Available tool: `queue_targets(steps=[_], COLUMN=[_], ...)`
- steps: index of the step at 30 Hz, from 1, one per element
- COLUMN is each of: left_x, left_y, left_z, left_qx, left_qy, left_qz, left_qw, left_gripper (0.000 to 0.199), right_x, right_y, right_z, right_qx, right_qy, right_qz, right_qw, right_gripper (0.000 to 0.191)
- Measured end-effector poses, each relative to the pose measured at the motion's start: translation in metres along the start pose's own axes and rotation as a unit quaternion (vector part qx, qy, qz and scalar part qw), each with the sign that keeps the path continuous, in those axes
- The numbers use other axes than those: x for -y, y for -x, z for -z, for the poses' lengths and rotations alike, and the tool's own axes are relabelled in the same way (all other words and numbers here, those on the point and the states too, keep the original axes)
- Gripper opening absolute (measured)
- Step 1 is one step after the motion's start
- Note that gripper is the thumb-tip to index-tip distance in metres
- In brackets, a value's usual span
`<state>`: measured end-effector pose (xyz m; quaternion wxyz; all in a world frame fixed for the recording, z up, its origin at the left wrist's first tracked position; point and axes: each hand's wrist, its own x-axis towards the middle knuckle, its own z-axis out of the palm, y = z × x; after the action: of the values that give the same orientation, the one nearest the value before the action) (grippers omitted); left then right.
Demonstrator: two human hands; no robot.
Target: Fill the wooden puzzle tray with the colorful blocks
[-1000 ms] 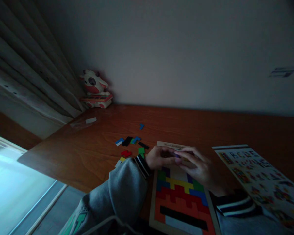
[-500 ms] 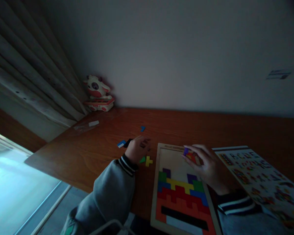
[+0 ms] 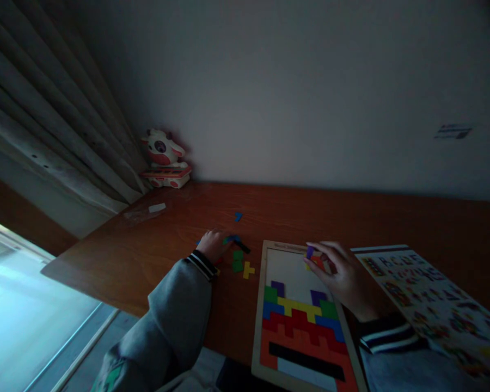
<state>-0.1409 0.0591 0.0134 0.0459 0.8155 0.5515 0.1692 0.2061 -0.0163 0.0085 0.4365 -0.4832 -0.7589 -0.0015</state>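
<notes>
My left hand [image 3: 213,245] is lowered over loose puzzle pieces left of the board, its fingertips hidden. Beside its fingers lie a blue piece [image 3: 233,238] and a black bar [image 3: 242,246]. Just right of it are green pieces [image 3: 237,261] and a yellow piece [image 3: 249,270]. My right hand [image 3: 341,275] is above the upper right of the wooden puzzle board [image 3: 258,321], closed with a purple puzzle piece [image 3: 310,252] between thumb and fingers. Red and yellow show behind that piece, partly covered by the hand. Coloured pieces fill the board's lower part; two purple ones [image 3: 277,288] stick up.
A blue piece [image 3: 238,216] lies farther back on the brown table [image 3: 302,212]. A printed picture sheet [image 3: 424,294] is at the right. A cow-shaped toy keyboard [image 3: 166,158] stands at the back left by the curtain [image 3: 65,109], near clear plastic with a white label [image 3: 157,208].
My left hand has moved left and down, uncovering the green pieces, a blue piece and a black bar. My right hand stays over the board, still holding the purple piece.
</notes>
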Motion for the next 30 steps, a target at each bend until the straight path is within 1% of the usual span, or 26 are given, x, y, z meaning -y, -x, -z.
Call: queue_targets(steps=[2,4,6,7,9,12,14,15,16,17,19,21,22,24,26,28,30], left_x=[-0.002,-0.008,-0.022,-0.031,-0.053,-0.082,-0.096,-0.101,-0.105,-0.108,-0.114,-0.120,-0.124,-0.133,-0.142,-0.151,-0.157], left_y=[-0.001,-0.001,0.001,0.001,0.001,-0.004,-0.010,-0.014,-0.017,-0.019,-0.021,-0.021,-0.020,-0.019,-0.019,-0.021,-0.022], left_z=[0.000,0.001,0.002,0.003,0.001,-0.008,-0.017,-0.021,-0.026,-0.029,-0.034,-0.035,-0.036,-0.040,-0.046,-0.053,-0.061], left_qx=[0.007,-0.010,-0.028,-0.027,-0.003,0.024,0.042,0.046,0.045,0.040,0.023,0.020,0.027,0.058,0.090,0.106,0.104], left_qy=[0.008,0.040,0.115,0.163,0.260,0.393,0.453,0.467,0.469,0.460,0.417,0.361,0.339,0.314,0.294,0.272,0.252], left_qz=[-0.008,-0.025,-0.054,-0.070,-0.093,-0.085,-0.070,-0.066,-0.065,-0.070,-0.095,-0.131,-0.157,-0.223,-0.294,-0.347,-0.374], left_qw=[1.000,0.999,0.992,0.984,0.961,0.915,0.888,0.881,0.880,0.884,0.904,0.923,0.927,0.921,0.905,0.892,0.886], left_gripper=[0.025,0.023,0.022,0.023,0.028,0.039,0.040,0.037,0.035,0.032,0.027,0.026,0.026,0.021,0.017,0.018,0.021], right_x=[0.000,0.001,0.001,0.001,0.001,-0.002,-0.005,-0.006,-0.008,-0.010,-0.014,-0.021,-0.024,-0.031,-0.036,-0.038,-0.038], right_y=[-0.001,-0.002,-0.003,-0.003,-0.003,-0.003,-0.002,-0.002,-0.002,-0.001,-0.002,-0.002,-0.002,-0.002,-0.001,-0.001,-0.001], right_z=[0.001,0.002,0.003,0.003,0.002,0.000,-0.001,-0.001,0.000,0.000,0.003,0.006,0.007,0.009,0.008,0.006,0.005], right_qx=[-0.002,0.000,0.005,0.009,0.009,0.009,0.005,0.005,0.008,0.013,0.018,-0.010,-0.033,-0.076,-0.094,-0.092,-0.075], right_qy=[-0.002,-0.003,-0.004,-0.004,-0.006,-0.015,-0.028,-0.036,-0.044,-0.052,-0.067,-0.074,-0.072,-0.057,-0.039,-0.025,-0.019], right_qz=[-0.001,-0.002,0.000,0.002,0.003,-0.009,-0.031,-0.048,-0.066,-0.083,-0.111,-0.138,-0.155,-0.190,-0.202,-0.181,-0.148], right_qw=[1.000,1.000,1.000,1.000,1.000,1.000,0.999,0.998,0.997,0.995,0.991,0.988,0.985,0.977,0.974,0.979,0.986], right_gripper=[0.031,0.031,0.030,0.030,0.029,0.030,0.031,0.032,0.034,0.035,0.037,0.039,0.040,0.042,0.044,0.044,0.043])
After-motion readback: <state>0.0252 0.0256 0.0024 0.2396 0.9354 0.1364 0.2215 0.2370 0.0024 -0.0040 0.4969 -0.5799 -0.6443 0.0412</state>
